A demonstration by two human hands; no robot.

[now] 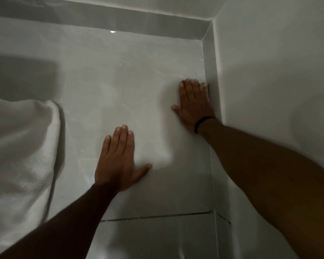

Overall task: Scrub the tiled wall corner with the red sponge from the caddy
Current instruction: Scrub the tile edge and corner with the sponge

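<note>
My right hand lies flat against the glossy grey tiled wall, its little finger right at the wall corner. A sliver of the red sponge shows beside the index fingertip, and a dark edge shows by the little finger. The rest of the sponge is hidden under the palm and pressed to the tile. A black band circles that wrist. My left hand rests flat on the same wall, lower and to the left, thumb spread, with nothing in it. The caddy is out of view.
A white towel hangs at the left, close to my left forearm. A darker tile strip runs along the top, and a plain side wall closes the right. A grout line crosses below the hands.
</note>
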